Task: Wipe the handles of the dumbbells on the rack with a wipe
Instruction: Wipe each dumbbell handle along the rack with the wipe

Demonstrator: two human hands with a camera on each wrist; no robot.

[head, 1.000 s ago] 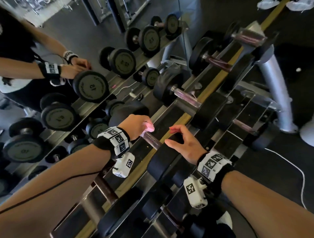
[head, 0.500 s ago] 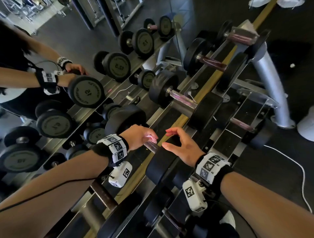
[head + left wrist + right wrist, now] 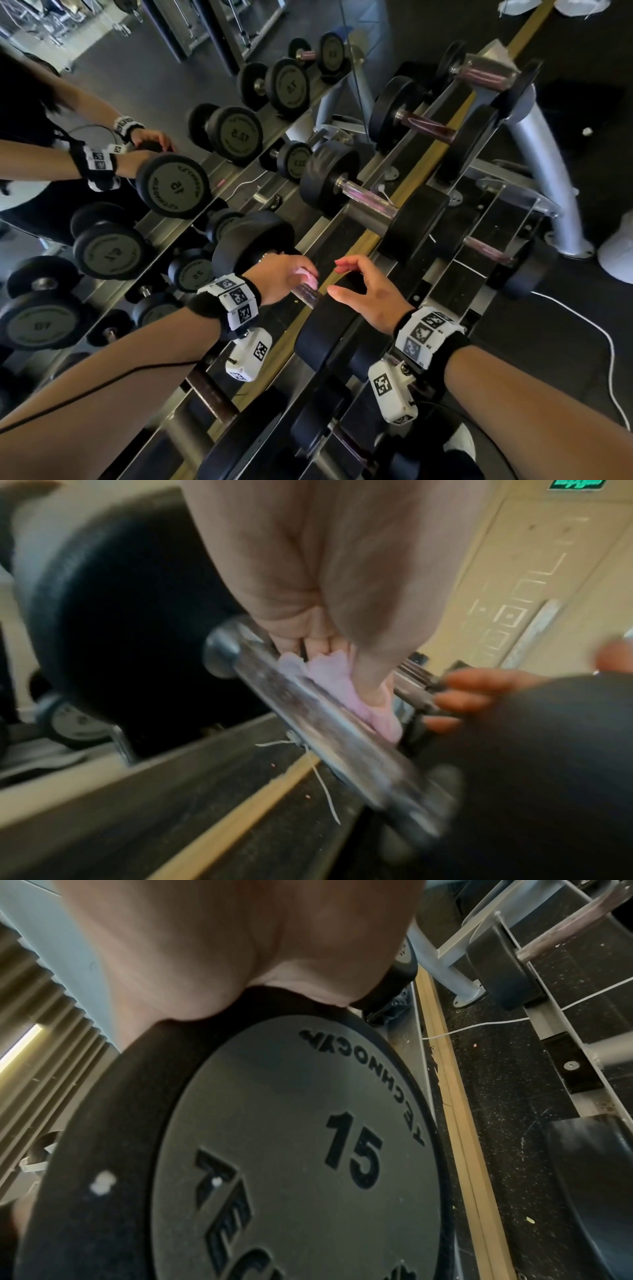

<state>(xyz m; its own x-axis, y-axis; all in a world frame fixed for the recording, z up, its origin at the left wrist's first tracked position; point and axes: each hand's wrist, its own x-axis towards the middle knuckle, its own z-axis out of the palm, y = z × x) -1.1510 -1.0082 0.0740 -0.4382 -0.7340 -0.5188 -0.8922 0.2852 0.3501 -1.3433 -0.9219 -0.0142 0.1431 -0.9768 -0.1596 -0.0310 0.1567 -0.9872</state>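
A black dumbbell marked 15 (image 3: 301, 1150) lies on the upper shelf of the rack (image 3: 373, 236) in front of me. My left hand (image 3: 287, 277) grips its metal handle (image 3: 306, 293) with a pink wipe (image 3: 306, 275) wrapped under the fingers; the left wrist view shows the wipe (image 3: 342, 685) pressed between fingers and handle (image 3: 325, 723). My right hand (image 3: 366, 291) rests its palm on the near weight head (image 3: 329, 325), fingers loosely curled above it and holding nothing.
More dumbbells sit further along the shelf, the nearest (image 3: 373, 205) just beyond my hands, with others on the lower shelf (image 3: 489, 250). A mirror (image 3: 137, 154) on the left reflects the rack and my arms. A white cord (image 3: 599, 329) runs over the dark floor at right.
My left hand with the wipe has slid along the handle toward the far weight head, leaving more bare handle showing. My right hand stays on the near weight head.
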